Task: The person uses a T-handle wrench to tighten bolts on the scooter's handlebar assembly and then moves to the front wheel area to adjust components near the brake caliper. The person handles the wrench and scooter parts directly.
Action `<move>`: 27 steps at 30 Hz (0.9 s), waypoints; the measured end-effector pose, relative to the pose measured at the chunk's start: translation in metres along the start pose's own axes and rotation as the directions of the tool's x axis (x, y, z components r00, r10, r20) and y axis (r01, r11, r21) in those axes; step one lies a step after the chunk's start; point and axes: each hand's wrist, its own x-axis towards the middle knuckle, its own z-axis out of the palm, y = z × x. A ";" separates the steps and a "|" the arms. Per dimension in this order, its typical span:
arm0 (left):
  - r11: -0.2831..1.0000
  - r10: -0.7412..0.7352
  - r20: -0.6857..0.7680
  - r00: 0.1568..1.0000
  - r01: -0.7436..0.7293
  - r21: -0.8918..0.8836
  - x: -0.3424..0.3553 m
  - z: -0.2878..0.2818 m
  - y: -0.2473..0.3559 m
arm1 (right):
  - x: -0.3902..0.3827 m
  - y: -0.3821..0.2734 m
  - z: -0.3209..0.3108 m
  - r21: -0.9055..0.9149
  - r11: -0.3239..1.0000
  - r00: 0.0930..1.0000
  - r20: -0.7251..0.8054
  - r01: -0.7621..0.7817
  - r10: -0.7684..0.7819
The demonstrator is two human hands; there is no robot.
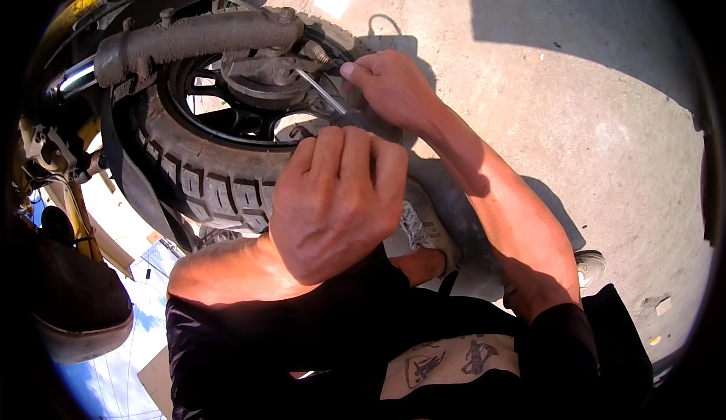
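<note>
Both hands' fingers closed on the screwdriver (324, 94) — left hand (333, 200), right hand (389, 87) — at wheel hub (261, 79).

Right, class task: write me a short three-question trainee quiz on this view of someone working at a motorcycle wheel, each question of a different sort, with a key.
1. True or false: the metal tool points in toward the hub of the wheel.
2. Which hand steadies the tool's shaft with its fingertips? A) left hand B) right hand C) neither
3. Fill in: the knobbly tyre stands on a ______ ground.

Key
1. True.
2. B; the left hand is closed in a fist at the tool's near end.
3. Concrete, sunlit and shadowed in places.
</note>
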 end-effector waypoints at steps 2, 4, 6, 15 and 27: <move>1.000 0.001 -0.003 1.000 -0.001 0.002 0.000 0.000 0.000 | -0.005 -0.012 -0.005 -0.174 0.983 0.997 -0.047 0.058 -0.067; 1.000 0.013 -0.044 0.999 -0.012 0.017 -0.001 0.004 -0.002 | -0.010 -0.016 -0.001 -0.313 0.941 0.974 -0.134 0.131 -0.180; 1.000 0.011 -0.030 0.999 -0.011 0.002 0.001 0.004 -0.001 | -0.012 -0.009 0.005 -0.426 0.881 0.904 -0.263 0.204 -0.337; 1.000 0.005 -0.006 1.000 -0.005 -0.011 0.001 0.000 -0.001 | -0.012 -0.026 -0.010 -0.339 0.940 0.996 -0.067 0.034 -0.060; 1.000 0.007 -0.013 1.000 -0.007 0.014 0.000 0.001 -0.001 | -0.011 -0.013 -0.003 -0.406 0.904 0.957 -0.182 0.135 -0.225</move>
